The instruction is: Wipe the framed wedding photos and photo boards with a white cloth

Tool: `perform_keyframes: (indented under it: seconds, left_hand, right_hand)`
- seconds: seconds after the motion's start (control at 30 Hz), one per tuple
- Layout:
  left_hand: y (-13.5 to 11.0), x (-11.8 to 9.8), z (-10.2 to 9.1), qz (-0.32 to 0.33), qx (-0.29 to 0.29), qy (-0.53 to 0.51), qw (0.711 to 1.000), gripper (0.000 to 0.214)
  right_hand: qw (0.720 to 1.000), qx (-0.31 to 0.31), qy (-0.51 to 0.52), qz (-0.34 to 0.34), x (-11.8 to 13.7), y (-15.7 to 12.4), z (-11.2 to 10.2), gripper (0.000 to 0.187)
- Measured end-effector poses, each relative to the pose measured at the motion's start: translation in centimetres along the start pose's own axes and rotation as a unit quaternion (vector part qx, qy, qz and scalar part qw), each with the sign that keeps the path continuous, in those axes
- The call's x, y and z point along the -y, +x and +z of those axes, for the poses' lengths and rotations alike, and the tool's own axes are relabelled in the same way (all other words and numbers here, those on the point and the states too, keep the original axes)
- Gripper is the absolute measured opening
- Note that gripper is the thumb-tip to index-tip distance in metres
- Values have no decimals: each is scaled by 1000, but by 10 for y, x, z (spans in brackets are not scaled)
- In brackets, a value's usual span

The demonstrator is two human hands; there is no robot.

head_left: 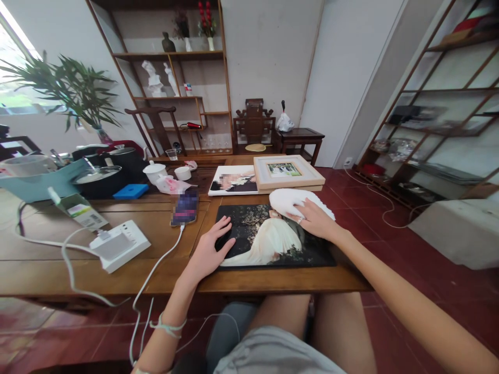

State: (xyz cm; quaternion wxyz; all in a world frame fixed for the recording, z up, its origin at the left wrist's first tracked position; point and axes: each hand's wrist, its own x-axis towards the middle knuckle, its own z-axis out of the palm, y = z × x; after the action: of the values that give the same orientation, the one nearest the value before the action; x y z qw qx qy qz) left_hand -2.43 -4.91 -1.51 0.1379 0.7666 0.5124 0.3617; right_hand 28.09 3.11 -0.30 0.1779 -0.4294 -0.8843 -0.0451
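Observation:
A large dark photo print (pixel 273 239) lies flat at the near edge of the wooden table (pixel 117 275). My left hand (pixel 212 249) rests on its left edge, fingers spread and flat. My right hand (pixel 314 218) presses a white cloth (pixel 290 201) onto the print's upper right part, fingers laid over the cloth. Behind the print lie a second unframed photo (pixel 233 180) and a light wooden framed picture (pixel 287 171).
A phone (pixel 184 208) on a white cable, a white power strip (pixel 120 244), a blue sponge (pixel 131 191), white cups (pixel 155 171), dark pots (pixel 102 179) and a teal tray (pixel 35 182) crowd the table's left. Shelves stand behind and at the right; a chair stands beyond the table.

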Motion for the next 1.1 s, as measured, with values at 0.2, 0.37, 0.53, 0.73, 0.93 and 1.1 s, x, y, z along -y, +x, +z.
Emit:
perform_keyframes:
  seconds: [0.2, 0.37, 0.53, 0.73, 0.93, 1.1]
  left_hand:
    - [0, 1, 0, -10, -1, -1, 1000, 40]
    - [1, 1, 2, -22, -6, 3, 1000, 41]
    - [2, 1, 2, -17, 1, 6, 1000, 42]
    - [2, 0, 0, -13, 10, 8, 1000, 43]
    - [3, -2, 0, -23, 12, 4, 1000, 44]
    - [2, -1, 1, -27, 5, 1, 1000, 42]
  right_hand:
    - [1000, 13, 1, -27, 25, -8, -4, 29]
    - [993, 49, 44, -97, 70, -62, -26, 24]
    - [994, 60, 45, -84, 69, -72, -38, 22]
    - [999, 29, -13, 29, 10, -16, -17, 29]
    - [1000, 5, -22, -1, 12, -6, 0, 27]
    - [998, 17, 24, -56, 76, -64, -18, 28]
